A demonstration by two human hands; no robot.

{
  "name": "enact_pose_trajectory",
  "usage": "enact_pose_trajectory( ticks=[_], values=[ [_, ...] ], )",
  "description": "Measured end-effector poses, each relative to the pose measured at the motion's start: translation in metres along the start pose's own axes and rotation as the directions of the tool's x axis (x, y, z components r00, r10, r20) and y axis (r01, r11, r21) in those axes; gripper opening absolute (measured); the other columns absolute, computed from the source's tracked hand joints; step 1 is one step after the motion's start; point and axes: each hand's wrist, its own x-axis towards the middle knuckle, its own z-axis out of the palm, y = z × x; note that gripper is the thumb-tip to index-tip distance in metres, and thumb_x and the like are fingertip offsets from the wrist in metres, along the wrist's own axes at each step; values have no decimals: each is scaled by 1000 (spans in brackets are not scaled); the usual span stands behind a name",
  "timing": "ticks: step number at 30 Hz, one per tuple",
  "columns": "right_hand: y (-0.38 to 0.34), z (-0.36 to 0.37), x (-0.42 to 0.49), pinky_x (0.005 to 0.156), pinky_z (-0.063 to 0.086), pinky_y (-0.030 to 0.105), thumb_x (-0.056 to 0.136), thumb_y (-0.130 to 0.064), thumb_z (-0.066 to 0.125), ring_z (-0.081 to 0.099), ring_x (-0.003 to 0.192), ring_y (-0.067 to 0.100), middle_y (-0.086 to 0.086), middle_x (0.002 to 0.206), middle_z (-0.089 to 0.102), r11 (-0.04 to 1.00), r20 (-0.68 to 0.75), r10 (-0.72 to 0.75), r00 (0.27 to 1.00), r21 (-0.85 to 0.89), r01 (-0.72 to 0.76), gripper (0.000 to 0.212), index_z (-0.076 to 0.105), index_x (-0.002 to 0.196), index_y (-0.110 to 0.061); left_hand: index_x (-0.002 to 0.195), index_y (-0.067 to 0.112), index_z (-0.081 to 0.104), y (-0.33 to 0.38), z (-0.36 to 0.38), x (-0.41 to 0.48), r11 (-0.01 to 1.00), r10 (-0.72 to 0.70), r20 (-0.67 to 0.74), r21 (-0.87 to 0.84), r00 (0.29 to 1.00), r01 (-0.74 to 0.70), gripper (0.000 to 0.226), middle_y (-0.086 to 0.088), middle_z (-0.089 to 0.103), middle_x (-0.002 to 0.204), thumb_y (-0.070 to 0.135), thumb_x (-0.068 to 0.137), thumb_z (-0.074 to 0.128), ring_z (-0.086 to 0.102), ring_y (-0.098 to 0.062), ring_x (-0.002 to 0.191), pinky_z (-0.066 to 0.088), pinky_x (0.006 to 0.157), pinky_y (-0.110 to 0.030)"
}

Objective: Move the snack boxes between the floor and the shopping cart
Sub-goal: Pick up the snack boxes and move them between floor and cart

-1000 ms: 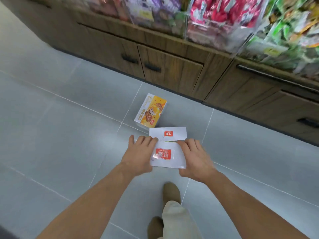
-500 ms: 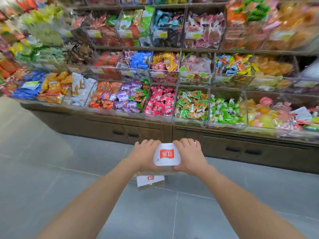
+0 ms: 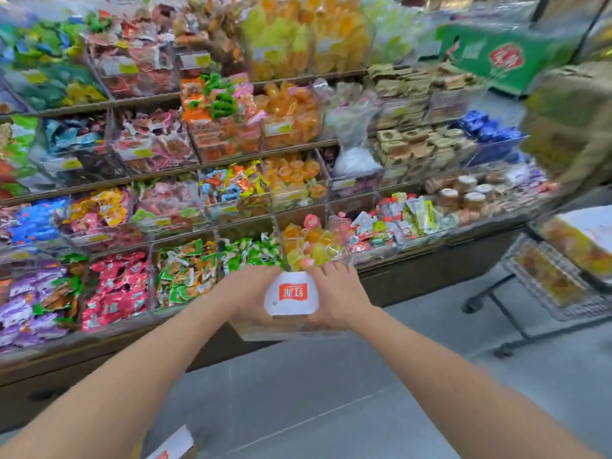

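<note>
A white snack box [image 3: 292,298] with a red logo is held up in front of me, between both hands. My left hand [image 3: 246,294] grips its left side and my right hand [image 3: 337,298] grips its right side. The box hangs at about the height of the lowest candy bins. Another white box [image 3: 172,445] with the same red logo lies on the grey floor at the bottom edge, partly behind my left forearm. The wire shopping cart [image 3: 559,286] stands at the right edge, with orange-printed boxes [image 3: 576,246] inside it.
Tiered shelves of clear bins [image 3: 231,200] full of wrapped sweets fill the view ahead, over a dark wooden base cabinet [image 3: 430,276]. A green carton [image 3: 503,58] sits at upper right. Grey tiled floor [image 3: 331,392] lies between me and the shelves.
The box went from the floor up to shelf height in both hands. The view swung up and to the right, so the cart has come into sight and the yellow box has left it.
</note>
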Motion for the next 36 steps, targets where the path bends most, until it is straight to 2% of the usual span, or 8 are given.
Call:
enact_pose_trajectory(
  ticks=[5,11,15,19,22,28,32,36],
  values=[
    [130,-29,-15,96,32,43,61,-73,66,45,110,28,6,119,50,990,-43,137,990,-24,-138,86,39,124,-21,134,32,31,95,-29,114,989,137,54,40,989,-139,90,6,54,119,61,54,63,53,-18,102,46,76,-32],
    [276,-53,-39,91,34,40,62,-72,66,45,104,26,4,113,48,927,-38,374,926,-20,-375,82,40,122,-22,110,41,34,208,-50,259,932,344,131,74,930,-355,69,13,52,100,57,52,67,50,-11,86,40,65,-27],
    [376,-65,-48,87,34,39,69,-67,64,46,101,26,4,110,49,851,-58,522,851,-35,-525,67,43,114,-22,102,33,41,283,-56,361,857,495,132,91,859,-508,59,7,59,101,51,53,67,59,-20,93,52,74,-38],
    [466,-79,-60,91,33,40,69,-68,62,44,106,25,4,113,49,760,-37,649,760,-22,-650,67,40,114,-24,98,34,41,362,-70,450,757,628,171,92,759,-647,55,11,56,97,49,53,69,57,-17,91,51,71,-36],
    [539,-91,-78,98,33,41,68,-70,62,43,113,25,3,120,48,658,-29,753,658,34,-752,73,38,121,-26,98,31,39,437,-81,514,645,728,189,138,659,-752,56,9,54,97,48,55,71,55,-17,88,51,69,-38],
    [663,-98,-115,96,33,41,63,-79,56,43,111,25,3,120,48,513,-69,858,509,73,-855,82,37,123,-28,105,33,40,564,-83,615,497,817,231,180,528,-849,64,8,57,101,53,51,69,57,-18,90,53,73,-39],
    [759,-101,-136,92,32,42,57,-85,49,44,107,24,2,117,50,469,-84,882,463,69,-881,91,35,126,-28,109,30,36,647,-81,682,433,848,236,209,475,-877,69,5,56,101,53,53,69,56,-21,91,53,73,-41],
    [842,-112,-150,96,32,42,54,-82,50,42,108,23,1,119,48,430,-100,901,421,95,-898,93,33,128,-28,120,25,36,718,-87,742,377,874,231,235,428,-896,79,2,58,106,53,54,69,58,-22,92,53,74,-38]
  ],
)
